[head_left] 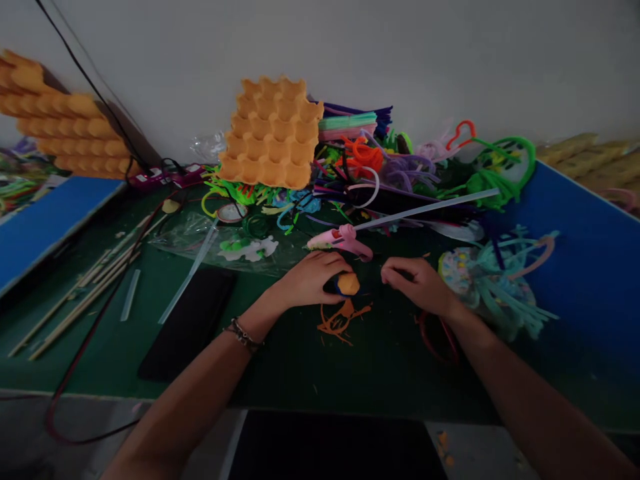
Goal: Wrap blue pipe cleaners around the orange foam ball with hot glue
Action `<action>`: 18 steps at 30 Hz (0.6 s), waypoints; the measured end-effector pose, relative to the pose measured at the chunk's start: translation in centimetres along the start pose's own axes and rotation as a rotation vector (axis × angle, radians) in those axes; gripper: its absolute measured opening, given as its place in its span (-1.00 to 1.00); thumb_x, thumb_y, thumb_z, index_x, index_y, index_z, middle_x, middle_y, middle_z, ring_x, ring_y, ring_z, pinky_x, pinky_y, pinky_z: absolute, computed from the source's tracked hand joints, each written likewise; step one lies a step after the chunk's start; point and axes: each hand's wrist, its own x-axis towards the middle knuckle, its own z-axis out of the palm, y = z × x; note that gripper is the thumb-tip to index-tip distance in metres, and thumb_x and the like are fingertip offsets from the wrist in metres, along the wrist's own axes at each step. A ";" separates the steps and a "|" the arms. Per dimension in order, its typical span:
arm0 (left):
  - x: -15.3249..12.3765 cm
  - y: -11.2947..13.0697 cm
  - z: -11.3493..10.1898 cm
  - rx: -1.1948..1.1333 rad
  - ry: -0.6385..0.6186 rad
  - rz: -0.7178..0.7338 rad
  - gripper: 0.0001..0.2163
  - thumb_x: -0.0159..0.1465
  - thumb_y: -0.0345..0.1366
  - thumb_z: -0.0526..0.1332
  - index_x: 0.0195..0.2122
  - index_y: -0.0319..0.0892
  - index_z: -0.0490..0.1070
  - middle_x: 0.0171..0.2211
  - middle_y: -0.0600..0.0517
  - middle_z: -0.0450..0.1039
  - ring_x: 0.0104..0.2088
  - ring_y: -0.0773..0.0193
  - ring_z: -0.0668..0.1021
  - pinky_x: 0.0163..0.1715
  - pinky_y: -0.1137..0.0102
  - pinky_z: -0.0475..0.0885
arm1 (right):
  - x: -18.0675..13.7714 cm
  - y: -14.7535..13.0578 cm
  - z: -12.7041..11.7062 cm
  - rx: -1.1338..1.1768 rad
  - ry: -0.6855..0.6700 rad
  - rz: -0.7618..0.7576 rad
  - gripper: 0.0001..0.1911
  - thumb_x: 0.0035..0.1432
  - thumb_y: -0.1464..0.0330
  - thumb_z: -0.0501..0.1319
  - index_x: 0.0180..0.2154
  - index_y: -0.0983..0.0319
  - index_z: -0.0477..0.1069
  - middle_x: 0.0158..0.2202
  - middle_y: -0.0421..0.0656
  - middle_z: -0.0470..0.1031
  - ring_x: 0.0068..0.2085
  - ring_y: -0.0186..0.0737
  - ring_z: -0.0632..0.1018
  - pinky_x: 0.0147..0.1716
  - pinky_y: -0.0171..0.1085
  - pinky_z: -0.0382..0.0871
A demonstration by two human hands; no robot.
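Note:
My left hand [315, 279] is closed, its thumb and fingers around a small orange egg-carton cup [349, 284] with a dark blue rim. To its right, my right hand [416, 280] is curled with thumb and fingers pressed together; whatever they may pinch is too dark to make out. Thin orange scraps [339, 323] lie on the green table just below the cup. Beyond the hands rests a pink glue gun [357, 245], a long clear glue stick [430, 208] projecting from its back. What look like red scissor handles [440, 339] lie partly under my right wrist.
An orange egg tray [274, 133] leans at the back beside a heap of colourful pipe cleaners [400, 163]. A black flat case [187, 327], wooden sticks [93, 290] and a cable [90, 347] lie left. A teal pipe-cleaner bundle [500, 280] sits near the blue divider [580, 267].

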 end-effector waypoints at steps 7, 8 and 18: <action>-0.4 -0.3 -0.2 -0.463 0.176 -0.058 -0.68 0.11 -0.15 0.22 -0.17 -0.22 0.34 -0.14 -0.11 0.44 -0.11 0.14 0.47 -0.06 0.23 0.34 | -0.4 -0.3 0.5 -0.077 0.100 -0.078 -0.74 0.08 0.30 0.12 -0.15 0.18 0.29 -0.22 -0.09 0.44 -0.16 -0.16 0.45 -0.12 -0.13 0.29; -0.4 -0.3 -0.3 -0.532 0.180 -0.068 -0.68 0.12 -0.14 0.21 -0.17 -0.22 0.34 -0.13 -0.12 0.44 -0.09 0.13 0.46 -0.04 0.23 0.32 | -0.4 -0.4 0.6 -0.091 0.092 -0.090 -0.75 0.08 0.28 0.13 -0.15 0.17 0.30 -0.20 -0.08 0.45 -0.13 -0.14 0.45 -0.07 -0.08 0.25; -0.6 0.1 -0.1 -0.886 0.018 -0.203 -0.63 0.10 0.03 0.19 -0.24 -0.17 0.39 -0.26 -0.01 0.48 -0.21 0.17 0.51 -0.12 0.26 0.38 | -0.2 -2.0 0.5 -0.154 0.058 -0.151 -0.81 0.20 0.38 0.01 -0.37 0.18 0.37 -0.48 -0.19 0.50 -0.43 -0.29 0.46 -0.39 -0.29 0.29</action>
